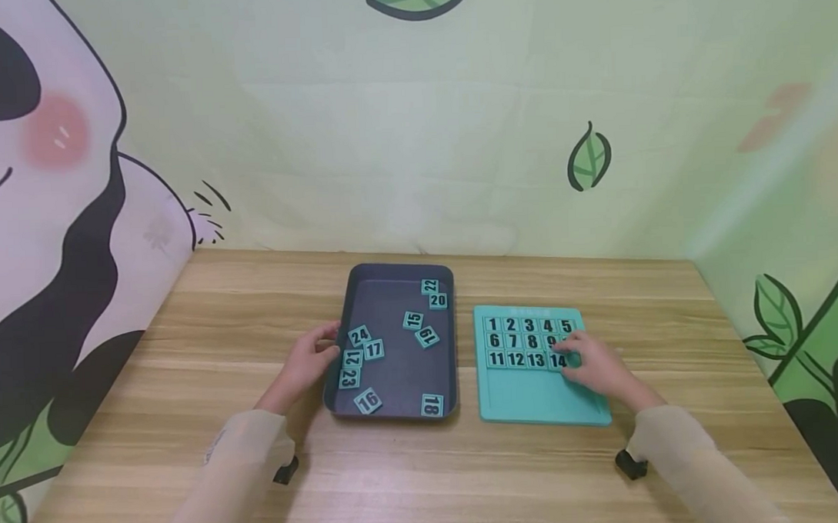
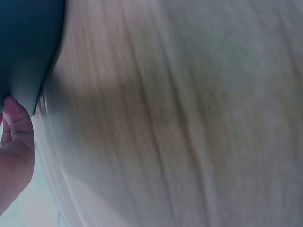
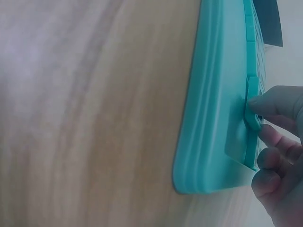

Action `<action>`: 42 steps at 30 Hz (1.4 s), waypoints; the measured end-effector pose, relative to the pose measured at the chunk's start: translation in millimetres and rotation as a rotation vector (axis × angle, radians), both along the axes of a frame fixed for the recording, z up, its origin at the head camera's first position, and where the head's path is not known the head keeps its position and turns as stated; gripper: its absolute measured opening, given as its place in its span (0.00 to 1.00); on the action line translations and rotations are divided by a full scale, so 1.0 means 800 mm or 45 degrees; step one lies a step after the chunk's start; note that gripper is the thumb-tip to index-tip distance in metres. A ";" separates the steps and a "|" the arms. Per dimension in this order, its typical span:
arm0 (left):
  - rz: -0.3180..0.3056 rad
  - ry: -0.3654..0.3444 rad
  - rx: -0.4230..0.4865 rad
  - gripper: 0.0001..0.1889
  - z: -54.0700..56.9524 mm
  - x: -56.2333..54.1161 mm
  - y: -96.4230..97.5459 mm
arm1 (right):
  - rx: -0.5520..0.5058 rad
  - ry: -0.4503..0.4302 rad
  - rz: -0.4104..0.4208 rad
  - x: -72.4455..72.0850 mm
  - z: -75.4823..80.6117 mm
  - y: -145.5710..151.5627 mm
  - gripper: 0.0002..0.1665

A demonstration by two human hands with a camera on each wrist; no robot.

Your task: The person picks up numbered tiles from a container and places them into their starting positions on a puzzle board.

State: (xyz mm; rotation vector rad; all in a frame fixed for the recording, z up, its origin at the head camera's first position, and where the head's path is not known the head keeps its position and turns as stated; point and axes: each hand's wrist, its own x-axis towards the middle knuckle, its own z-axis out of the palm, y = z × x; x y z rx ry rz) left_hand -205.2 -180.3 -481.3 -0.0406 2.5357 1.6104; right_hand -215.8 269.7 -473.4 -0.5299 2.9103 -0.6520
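My left hand (image 1: 305,365) is at the left side of a dark tray (image 1: 392,293), its fingers and thumb gripping the rim. In the left wrist view, a fingertip presses against the tray's outer wall (image 2: 28,42). My right hand (image 1: 596,367) pinches a number tile marked 14 (image 1: 558,360) between thumb and fingers. That tile sits tilted at the right end of the third row on a turquoise board (image 1: 535,400). Tiles 1 to 13 stand in rows on the board, with 9 and 10 partly or fully behind the fingers. The right wrist view shows the pinched tile (image 3: 253,101) edge-on.
Several loose number tiles lie in the tray, among them 15 (image 1: 412,320), 16 (image 1: 368,401) and 18 (image 1: 432,405). Tray and board stand side by side on a wooden table (image 1: 426,477), a narrow gap between them. A printed cloth wall (image 1: 387,155) rises behind the table.
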 end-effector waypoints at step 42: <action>0.014 -0.037 -0.002 0.24 -0.003 -0.002 -0.003 | -0.185 -0.029 0.208 -0.020 0.046 -0.120 0.22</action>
